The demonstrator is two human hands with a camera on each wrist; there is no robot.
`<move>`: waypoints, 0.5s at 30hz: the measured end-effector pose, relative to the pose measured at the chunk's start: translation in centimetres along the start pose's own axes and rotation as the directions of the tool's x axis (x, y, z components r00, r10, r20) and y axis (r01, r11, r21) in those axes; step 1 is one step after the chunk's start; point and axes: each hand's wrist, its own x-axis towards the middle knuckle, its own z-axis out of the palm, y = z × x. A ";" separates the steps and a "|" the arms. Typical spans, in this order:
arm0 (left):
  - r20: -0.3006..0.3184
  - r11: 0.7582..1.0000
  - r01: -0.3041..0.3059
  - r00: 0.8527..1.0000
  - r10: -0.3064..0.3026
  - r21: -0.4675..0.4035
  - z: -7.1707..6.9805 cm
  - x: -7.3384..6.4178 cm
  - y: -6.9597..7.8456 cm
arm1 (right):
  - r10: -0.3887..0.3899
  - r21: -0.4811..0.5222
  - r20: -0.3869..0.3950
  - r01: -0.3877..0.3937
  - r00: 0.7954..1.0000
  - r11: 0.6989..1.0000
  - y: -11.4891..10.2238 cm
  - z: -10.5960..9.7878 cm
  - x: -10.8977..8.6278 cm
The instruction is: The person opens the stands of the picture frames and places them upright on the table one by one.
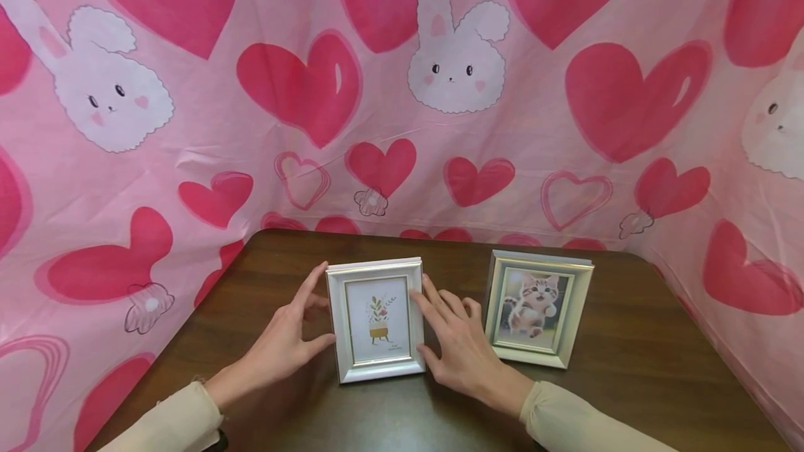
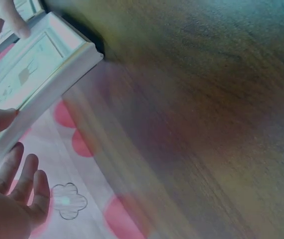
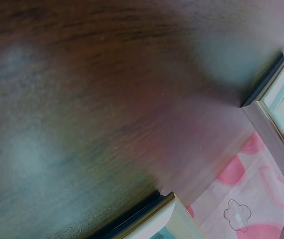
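Note:
A white picture frame [image 1: 377, 374] with a gold inner edge stands upright on the table and holds a print of a potted plant. My left hand [image 1: 276, 340] holds its left edge, thumb on the front and index finger by the back corner. In the left wrist view the other fingers [image 2: 41, 194] hang loosely curled beside the frame [image 2: 57, 82]. My right hand [image 1: 461, 347] holds the right edge, with the thumb and a fingertip at the front border. A second white frame [image 1: 568, 351], showing a kitten picture, stands just right of my right hand.
The dark brown wooden table [image 1: 628, 403] carries both frames. Pink cloth [image 1: 389, 110] printed with hearts and rabbits hangs behind the table and along both sides. In the right wrist view a corner of the second frame [image 3: 182, 219] shows at the bottom.

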 end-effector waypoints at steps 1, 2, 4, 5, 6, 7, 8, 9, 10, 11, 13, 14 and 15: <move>0.004 1.000 0.002 1.000 -0.002 -0.005 0.0 0.0 0.0 | -0.004 0.001 -0.006 0.004 1.000 1.000 0.0 0.0 0.0; 0.007 1.000 0.002 1.000 -0.002 -0.009 -0.1 0.0 0.0 | -0.008 0.000 -0.011 0.008 1.000 1.000 0.0 0.0 0.0; 0.014 1.000 0.001 1.000 0.000 -0.017 -0.1 0.0 0.0 | -0.012 0.000 -0.019 0.012 1.000 1.000 0.0 0.1 -0.1; 0.018 1.000 0.000 1.000 0.000 -0.021 -0.1 0.0 0.0 | -0.014 0.001 -0.021 0.014 1.000 1.000 0.0 0.1 -0.1; 0.020 1.000 0.001 1.000 0.000 -0.023 -0.1 0.0 0.0 | -0.015 0.001 -0.023 0.015 1.000 1.000 0.0 0.2 -0.1; 0.021 1.000 0.000 1.000 0.001 -0.025 -0.1 0.0 0.0 | -0.015 0.003 -0.022 0.015 1.000 1.000 0.0 0.2 -0.1; 0.022 1.000 -0.001 1.000 0.001 -0.026 -0.1 0.0 0.0 | -0.016 0.004 -0.022 0.016 1.000 1.000 0.0 0.2 -0.2; 0.022 1.000 0.000 1.000 0.001 -0.026 -0.1 0.0 0.0 | -0.016 0.005 -0.021 0.016 1.000 1.000 0.0 0.2 -0.2; 0.022 1.000 -0.001 1.000 0.002 -0.026 -0.1 0.0 0.1 | -0.017 0.003 -0.021 0.018 1.000 1.000 0.0 0.1 -0.2; 0.021 1.000 -0.001 1.000 0.001 -0.023 -0.1 0.0 0.1 | -0.018 -0.003 -0.018 0.018 1.000 1.000 0.0 0.1 -0.2; 0.018 1.000 -0.001 1.000 0.001 -0.017 -0.1 0.0 0.1 | -0.017 -0.015 -0.011 0.017 1.000 1.000 0.0 0.0 -0.3; 0.015 1.000 -0.001 1.000 0.001 -0.014 -0.1 0.0 0.1 | -0.017 -0.021 -0.007 0.016 1.000 1.000 0.0 0.0 -0.3; 0.011 1.000 -0.002 1.000 0.002 -0.009 -0.1 -0.1 0.1 | -0.014 -0.028 -0.001 0.014 1.000 1.000 0.0 0.0 -0.3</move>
